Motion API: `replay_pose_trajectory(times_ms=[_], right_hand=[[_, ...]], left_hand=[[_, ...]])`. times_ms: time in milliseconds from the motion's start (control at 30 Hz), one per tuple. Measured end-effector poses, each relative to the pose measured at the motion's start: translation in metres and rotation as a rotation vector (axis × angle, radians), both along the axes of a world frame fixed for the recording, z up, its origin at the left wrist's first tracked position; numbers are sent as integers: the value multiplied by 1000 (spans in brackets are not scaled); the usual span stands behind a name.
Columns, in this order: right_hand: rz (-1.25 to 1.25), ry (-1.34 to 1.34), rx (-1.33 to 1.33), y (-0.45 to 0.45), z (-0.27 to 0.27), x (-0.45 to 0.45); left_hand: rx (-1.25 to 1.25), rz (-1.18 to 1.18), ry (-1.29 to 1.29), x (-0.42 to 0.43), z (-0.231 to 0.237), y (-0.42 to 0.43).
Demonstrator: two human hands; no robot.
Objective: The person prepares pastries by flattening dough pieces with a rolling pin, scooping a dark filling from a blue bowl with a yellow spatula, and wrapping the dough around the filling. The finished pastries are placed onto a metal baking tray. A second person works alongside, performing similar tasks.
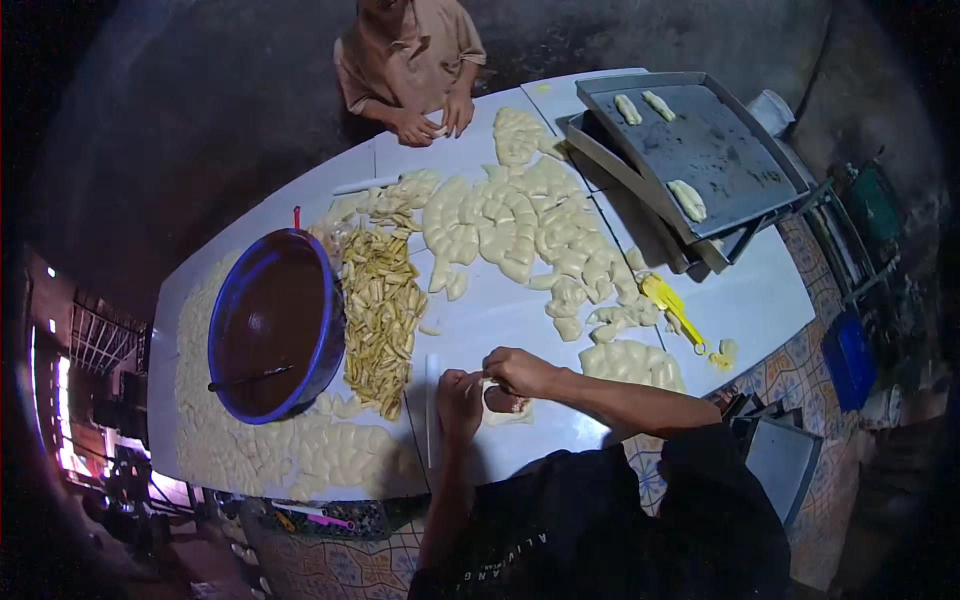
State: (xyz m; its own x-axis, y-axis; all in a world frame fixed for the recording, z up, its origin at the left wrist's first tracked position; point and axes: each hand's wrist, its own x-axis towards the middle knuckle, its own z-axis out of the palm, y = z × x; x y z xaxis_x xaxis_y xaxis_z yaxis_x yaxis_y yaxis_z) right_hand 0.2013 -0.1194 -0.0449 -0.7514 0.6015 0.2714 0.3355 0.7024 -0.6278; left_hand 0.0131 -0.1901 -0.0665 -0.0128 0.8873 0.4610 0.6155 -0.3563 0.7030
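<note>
A flattened piece of dough [511,417] with a brown filling [501,399] on it lies on the white table right in front of me. My left hand [459,405] grips its far left edge. My right hand [517,370] pinches the same far edge, fingertips close to the left ones. The fingers partly hide the dough. A white rod [432,405], perhaps a rolling pin, lies just left of my left hand. Beyond it a heap of banana slices [379,315] is spread out. Rounded dough pieces [631,365] lie right of my right forearm.
A blue basin [335,360] of brown filling stands on the left. Many dough portions [499,225] cover the table's middle. A yellow scraper [673,309] lies on the right. Stacked metal trays [720,150] hold several shaped doughs. Across the table a person [416,67] handles dough.
</note>
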Motion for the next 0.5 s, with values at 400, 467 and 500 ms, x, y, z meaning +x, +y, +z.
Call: replay_pose_trajectory(times_ms=[400,467,500], right_hand=[[-110,244,33,-74,17,29],[-145,109,51,-90,31,39],[-162,60,119,-97,32,39]], left_hand=[[-192,-1,168,-3,21,-63],[-185,-8,306,12,56,-69],[-161,-31,305,10,53,-71]])
